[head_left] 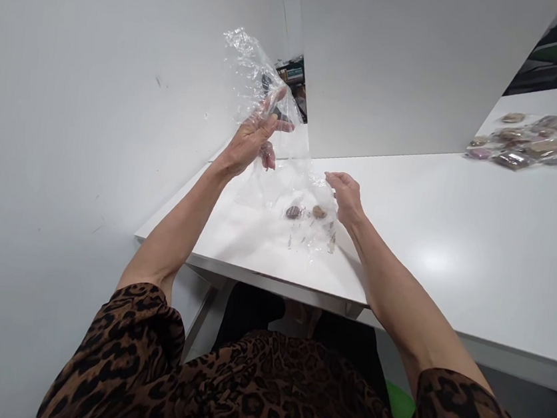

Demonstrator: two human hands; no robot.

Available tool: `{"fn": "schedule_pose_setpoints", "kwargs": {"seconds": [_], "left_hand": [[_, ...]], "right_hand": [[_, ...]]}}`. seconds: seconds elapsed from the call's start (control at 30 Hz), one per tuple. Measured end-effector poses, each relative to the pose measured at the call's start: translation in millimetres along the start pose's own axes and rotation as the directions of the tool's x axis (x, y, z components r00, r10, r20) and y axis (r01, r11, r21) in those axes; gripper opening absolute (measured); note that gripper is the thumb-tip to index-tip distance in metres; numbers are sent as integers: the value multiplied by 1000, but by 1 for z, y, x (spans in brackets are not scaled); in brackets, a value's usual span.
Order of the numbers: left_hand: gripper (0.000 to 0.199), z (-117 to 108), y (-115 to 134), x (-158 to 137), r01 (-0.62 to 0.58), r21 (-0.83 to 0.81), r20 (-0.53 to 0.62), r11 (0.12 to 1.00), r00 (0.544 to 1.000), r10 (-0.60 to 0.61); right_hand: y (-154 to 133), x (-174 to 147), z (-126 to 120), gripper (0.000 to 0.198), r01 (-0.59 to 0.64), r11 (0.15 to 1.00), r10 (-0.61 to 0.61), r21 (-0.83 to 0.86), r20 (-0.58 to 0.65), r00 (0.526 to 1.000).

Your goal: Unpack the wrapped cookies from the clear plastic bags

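Note:
A crumpled sheet or bag of clear plastic film (281,182) stretches from the air above the table down to its white top. My left hand (259,133) holds it up, several fingers spread and the film draped over and around them. At the film's right edge, my right hand (345,193) has its thumb and fingers closed in a pinch on the plastic. Two small brown, stone-like pieces, one dark (293,212) and one lighter (319,211), show at the lower part of the film. Whether they lie inside it or under it I cannot tell.
Several clear-wrapped stone-like pieces (542,142) lie in a pile at the far right of the white table (454,256). A grey panel (410,70) stands along the back, and a pale wall (68,111) rises close on the left. Below the table is something green (399,405).

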State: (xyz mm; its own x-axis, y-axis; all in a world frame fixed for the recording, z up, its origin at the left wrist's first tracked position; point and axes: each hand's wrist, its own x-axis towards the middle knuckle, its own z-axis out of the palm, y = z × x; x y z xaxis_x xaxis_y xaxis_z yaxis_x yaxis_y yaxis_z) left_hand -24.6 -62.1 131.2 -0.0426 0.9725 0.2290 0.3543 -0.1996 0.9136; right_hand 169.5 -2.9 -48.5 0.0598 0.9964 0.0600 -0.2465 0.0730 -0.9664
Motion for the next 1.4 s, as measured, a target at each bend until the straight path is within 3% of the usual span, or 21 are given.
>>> {"fn": "schedule_pose_setpoints", "kwargs": {"seconds": [0.1,0.27,0.37,0.5,0.63,0.73,0.83,0.93,1.03,1.1,1.17,1.27,1.33,1.4], "left_hand": [[64,5,1,-4,21,5,44,1000,999,-21],[67,23,-6,-16,-14,38,241,999,970,5],[68,27,-16,-19,9,31,319,999,948,-18],[54,14,-39,-15,90,-1,229,996,970,-88],[33,-11,-68,-10,277,-10,48,961,960,-276],[52,-22,-83,-13,296,-25,-115,955,948,-297],[84,-16,-86,-21,149,59,-176,987,975,-137],[92,2,-86,-33,7,182,64,983,998,-19],[62,21,-94,-39,-85,179,351,980,936,17],[45,26,-103,-37,-62,143,406,988,914,-1],[41,23,-113,-27,7,123,311,992,949,-45],[46,0,-122,4,101,70,-38,992,994,-98],[50,-24,-123,32,91,18,-272,996,959,-83],[46,-50,-122,64,44,7,-410,999,911,-37]], "right_hand": [[-5,-4,1,46,85,989,-101,120,135,986],[-22,-25,4,77,-11,982,-72,189,425,902],[-26,-33,7,63,-53,981,-51,189,508,860],[-25,-27,7,49,-12,971,-76,240,354,932],[-25,-12,1,48,54,971,-80,233,104,991],[-25,-10,-3,46,72,984,-81,161,50,995],[-25,-20,0,43,87,987,-108,138,153,982],[-27,-36,8,38,70,986,-119,154,338,933],[-29,-48,13,35,49,992,-98,116,464,880],[-29,-50,14,38,53,994,-91,95,454,886],[-28,-46,13,42,61,994,-93,93,387,918],[-25,-39,10,38,75,994,-94,76,282,955],[-23,-37,8,33,72,996,-83,54,249,965],[-23,-38,7,30,67,997,-72,28,244,967]]}}
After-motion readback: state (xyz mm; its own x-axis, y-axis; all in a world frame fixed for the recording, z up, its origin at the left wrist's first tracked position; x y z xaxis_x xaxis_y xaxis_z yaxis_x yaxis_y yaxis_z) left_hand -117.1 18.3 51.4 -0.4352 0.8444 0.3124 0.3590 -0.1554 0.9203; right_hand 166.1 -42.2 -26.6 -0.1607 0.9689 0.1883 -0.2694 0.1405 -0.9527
